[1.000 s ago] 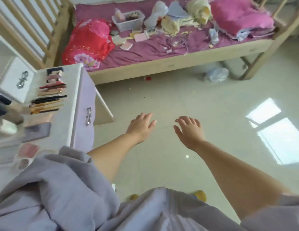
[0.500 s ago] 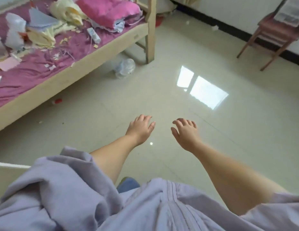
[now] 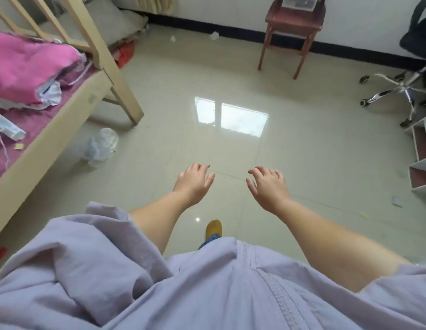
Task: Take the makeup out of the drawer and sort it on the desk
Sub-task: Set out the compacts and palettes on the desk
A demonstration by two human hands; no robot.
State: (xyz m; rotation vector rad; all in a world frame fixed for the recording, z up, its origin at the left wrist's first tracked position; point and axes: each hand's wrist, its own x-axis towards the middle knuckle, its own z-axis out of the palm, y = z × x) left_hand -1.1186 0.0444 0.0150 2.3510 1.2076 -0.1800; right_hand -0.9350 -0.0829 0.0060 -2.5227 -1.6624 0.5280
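My left hand (image 3: 194, 184) and my right hand (image 3: 269, 188) hang in front of me over the tiled floor, side by side and a little apart. Both are held palm down with relaxed, slightly bent fingers, and neither holds anything. No desk, drawer or makeup shows in this view. At the right edge I see white open shelving or drawers (image 3: 421, 167) with pinkish insides; whether anything lies inside them I cannot tell.
A wooden bed (image 3: 55, 136) with purple sheet and a pink blanket (image 3: 28, 67) fills the left. A crumpled plastic bag (image 3: 100, 146) lies by it. At the far wall stands a red-brown chair (image 3: 290, 27); an office chair base (image 3: 402, 89) sits at right.
My view has swung right: the white desk with sorted makeup left the frame, the bed slid to the left, and the chairs and white shelving came in. Both hands stay empty.
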